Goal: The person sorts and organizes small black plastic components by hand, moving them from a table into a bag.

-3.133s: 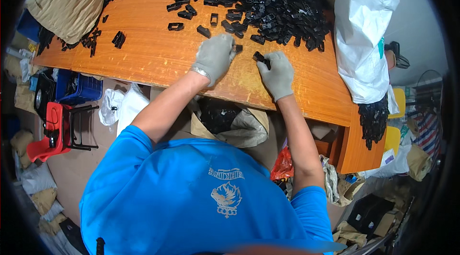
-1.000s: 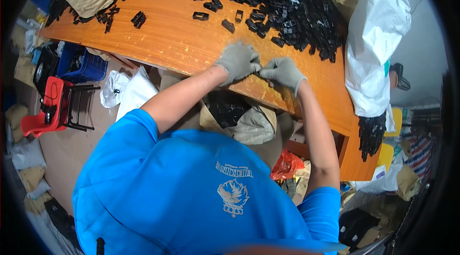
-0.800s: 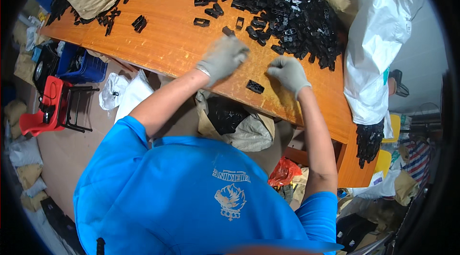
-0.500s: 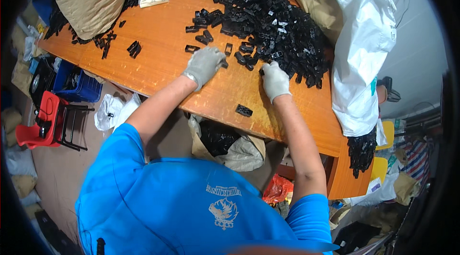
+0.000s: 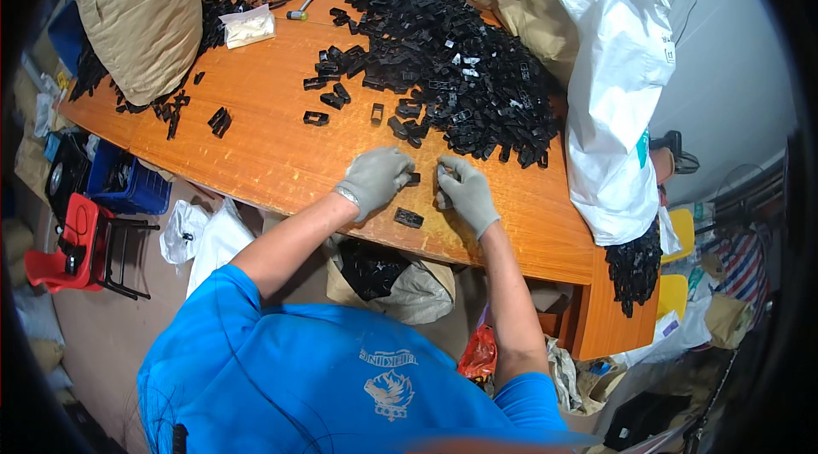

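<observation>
Both my hands wear grey gloves and are close together above the near part of the wooden table (image 5: pixel 281 70). My left hand (image 5: pixel 376 180) pinches a small black plastic part (image 5: pixel 414 179), which juts from its fingertips toward the right. My right hand (image 5: pixel 465 188) is closed, its thumb and fingers around a small dark piece mostly hidden by the glove. Between the hands and the table's front edge lies a single black rectangular plastic part (image 5: pixel 409 217). Beyond my hands spreads a large heap of similar black parts (image 5: pixel 460 70), with several loose ones at its left side.
A brown paper sack (image 5: pixel 136 19) stands on the left over more black parts. To the right of the heap is a white woven sack (image 5: pixel 618 104). A small hammer (image 5: pixel 305 2) and a white packet (image 5: pixel 248 27) lie farther back. An open sack (image 5: pixel 434 292) sits below the front edge.
Both hands have drawn back from the heap toward the table's front edge and come closer together. The left now shows a black part at its fingertips. The view has shifted slightly.
</observation>
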`<state>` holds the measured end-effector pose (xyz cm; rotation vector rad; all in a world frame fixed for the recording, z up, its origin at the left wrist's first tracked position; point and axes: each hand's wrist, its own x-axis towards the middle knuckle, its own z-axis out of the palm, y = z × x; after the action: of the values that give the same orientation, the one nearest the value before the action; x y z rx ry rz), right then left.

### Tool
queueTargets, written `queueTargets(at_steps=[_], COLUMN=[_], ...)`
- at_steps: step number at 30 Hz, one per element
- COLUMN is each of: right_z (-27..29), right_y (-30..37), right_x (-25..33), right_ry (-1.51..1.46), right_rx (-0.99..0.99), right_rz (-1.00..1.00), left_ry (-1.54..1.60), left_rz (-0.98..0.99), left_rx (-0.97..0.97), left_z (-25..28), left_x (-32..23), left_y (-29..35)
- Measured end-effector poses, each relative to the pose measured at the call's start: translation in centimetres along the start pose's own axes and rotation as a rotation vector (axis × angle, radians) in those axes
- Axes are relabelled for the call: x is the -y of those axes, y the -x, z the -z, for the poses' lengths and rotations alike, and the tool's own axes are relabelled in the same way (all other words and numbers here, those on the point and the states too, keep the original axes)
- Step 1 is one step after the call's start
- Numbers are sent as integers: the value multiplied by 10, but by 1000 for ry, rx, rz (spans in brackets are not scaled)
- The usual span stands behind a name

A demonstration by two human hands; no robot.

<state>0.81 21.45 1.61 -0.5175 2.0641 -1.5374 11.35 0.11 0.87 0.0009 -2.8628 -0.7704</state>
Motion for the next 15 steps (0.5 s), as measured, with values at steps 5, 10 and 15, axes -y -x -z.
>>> queueTargets(at_steps=[5, 10, 15], right_z=[-16, -44, -61], right_y=[17, 35, 39], right_x=[18, 30, 22], right_ry=[-151, -241, 320], right_rx=[-12, -45, -205], right_rz=[-32, 141, 535], left_ry=[60, 800, 1339], left_rz=[-33, 197, 246], left_rx=[-155, -58, -44], left_z=[7, 1, -17], left_x=[-3, -18, -11], left_y=[7, 34, 45])
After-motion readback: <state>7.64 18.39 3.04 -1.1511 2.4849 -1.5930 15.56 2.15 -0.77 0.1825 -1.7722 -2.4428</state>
